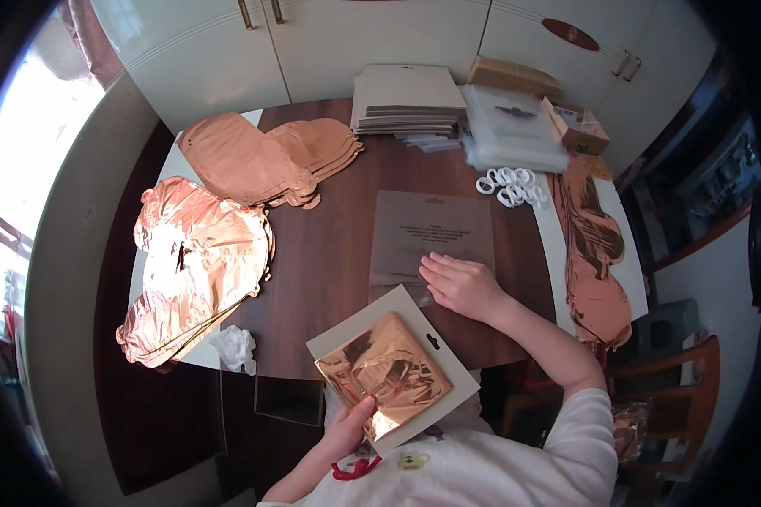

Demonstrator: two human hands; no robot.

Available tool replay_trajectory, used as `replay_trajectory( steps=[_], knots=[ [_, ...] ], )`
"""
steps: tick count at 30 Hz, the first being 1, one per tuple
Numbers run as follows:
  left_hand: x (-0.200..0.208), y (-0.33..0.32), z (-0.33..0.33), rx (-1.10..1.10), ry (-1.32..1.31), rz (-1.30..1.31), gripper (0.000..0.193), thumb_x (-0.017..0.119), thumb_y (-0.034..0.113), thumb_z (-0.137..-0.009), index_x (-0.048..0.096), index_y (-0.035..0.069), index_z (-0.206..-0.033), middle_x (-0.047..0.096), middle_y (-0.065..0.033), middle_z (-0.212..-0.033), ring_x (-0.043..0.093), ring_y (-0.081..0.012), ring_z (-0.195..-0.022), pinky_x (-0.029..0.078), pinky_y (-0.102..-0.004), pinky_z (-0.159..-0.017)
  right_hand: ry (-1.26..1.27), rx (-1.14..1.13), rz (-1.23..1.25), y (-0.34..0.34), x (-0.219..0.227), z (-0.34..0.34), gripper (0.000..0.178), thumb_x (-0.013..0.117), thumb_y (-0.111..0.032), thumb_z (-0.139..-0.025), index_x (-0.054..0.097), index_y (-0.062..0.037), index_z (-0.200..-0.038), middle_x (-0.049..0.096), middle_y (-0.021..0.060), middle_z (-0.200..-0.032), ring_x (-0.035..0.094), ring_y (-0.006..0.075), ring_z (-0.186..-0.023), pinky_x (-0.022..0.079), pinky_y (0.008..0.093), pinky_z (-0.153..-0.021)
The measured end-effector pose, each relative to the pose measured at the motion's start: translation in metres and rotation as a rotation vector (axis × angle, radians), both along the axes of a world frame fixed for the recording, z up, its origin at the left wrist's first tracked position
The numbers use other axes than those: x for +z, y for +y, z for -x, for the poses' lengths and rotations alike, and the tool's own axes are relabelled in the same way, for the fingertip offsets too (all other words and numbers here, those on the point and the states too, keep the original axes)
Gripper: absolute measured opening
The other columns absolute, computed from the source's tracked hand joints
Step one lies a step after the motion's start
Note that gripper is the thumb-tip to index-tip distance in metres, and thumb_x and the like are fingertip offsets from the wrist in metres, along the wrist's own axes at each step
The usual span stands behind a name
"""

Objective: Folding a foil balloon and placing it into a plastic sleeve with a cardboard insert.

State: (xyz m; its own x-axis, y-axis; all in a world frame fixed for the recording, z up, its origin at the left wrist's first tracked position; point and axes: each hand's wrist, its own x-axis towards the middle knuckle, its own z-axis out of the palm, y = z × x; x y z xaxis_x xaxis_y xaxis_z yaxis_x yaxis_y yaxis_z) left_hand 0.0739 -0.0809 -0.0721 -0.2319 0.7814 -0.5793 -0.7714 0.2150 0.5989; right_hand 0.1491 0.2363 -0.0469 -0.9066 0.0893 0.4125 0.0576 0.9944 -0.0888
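My left hand (347,428) grips a pale hang-tab card (455,368) with a folded rose-gold foil balloon (397,359) lying on it. The thumb presses on the foil while the other fingers are hidden beneath the card. Both are tilted at the table's near edge, in front of my body. Fingers stretched out, my right hand (463,286) rests on the lower part of a clear plastic bag (431,215). That bag lies flat on the brown table (330,245), with dark print on it and a hang slot at its far end.
Unfolded foil balloons (199,253) and more flat ones (266,152) cover the left side. At the back stand stacked cards (410,89), a pile of clear bags (516,127) and a small box (577,127). White rings (511,186) and long foil pieces (592,262) lie right; crumpled white tissue (235,348) sits near left.
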Motion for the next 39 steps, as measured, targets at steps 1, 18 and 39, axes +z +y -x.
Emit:
replay_trajectory(
  steps=[1,18,39],
  knots=[
    [-0.001,0.000,0.000,-0.001,-0.001,0.001,0.043,0.049,0.024,-0.097,0.043,-0.002,-0.130,0.053,-0.0099,-0.126,0.053,-0.0191,-0.111,0.042,-0.0309,-0.096,0.003,0.008,-0.040,-0.001,0.002,0.000,0.029,0.065,-0.016,-0.078,0.065,-0.0063,-0.106,0.064,0.0077,-0.113,0.060,0.0197,-0.109,0.051,0.0330,-0.088],
    [0.000,0.022,-0.007,0.140,0.104,-0.057,0.038,0.046,0.017,-0.097,0.039,-0.001,-0.131,0.052,-0.0126,-0.126,0.054,-0.0230,-0.113,0.043,-0.0366,-0.098,-0.117,-0.045,0.379,-0.025,0.025,0.000,0.009,0.065,-0.017,-0.079,0.062,-0.0095,-0.079,0.058,0.0046,-0.072,0.062,0.0245,-0.067,0.050,0.0362,-0.058],
    [0.006,0.031,-0.018,0.146,0.250,0.025,0.038,0.042,0.014,-0.098,0.038,-0.002,-0.132,0.051,-0.0144,-0.126,0.055,-0.0224,-0.110,0.045,-0.0361,-0.094,-0.248,-0.074,0.619,-0.050,0.035,-0.003,0.011,0.061,-0.015,-0.081,0.056,-0.0062,-0.083,0.061,0.0089,-0.078,0.063,0.0290,-0.068,0.051,0.0387,-0.060]
  ],
)
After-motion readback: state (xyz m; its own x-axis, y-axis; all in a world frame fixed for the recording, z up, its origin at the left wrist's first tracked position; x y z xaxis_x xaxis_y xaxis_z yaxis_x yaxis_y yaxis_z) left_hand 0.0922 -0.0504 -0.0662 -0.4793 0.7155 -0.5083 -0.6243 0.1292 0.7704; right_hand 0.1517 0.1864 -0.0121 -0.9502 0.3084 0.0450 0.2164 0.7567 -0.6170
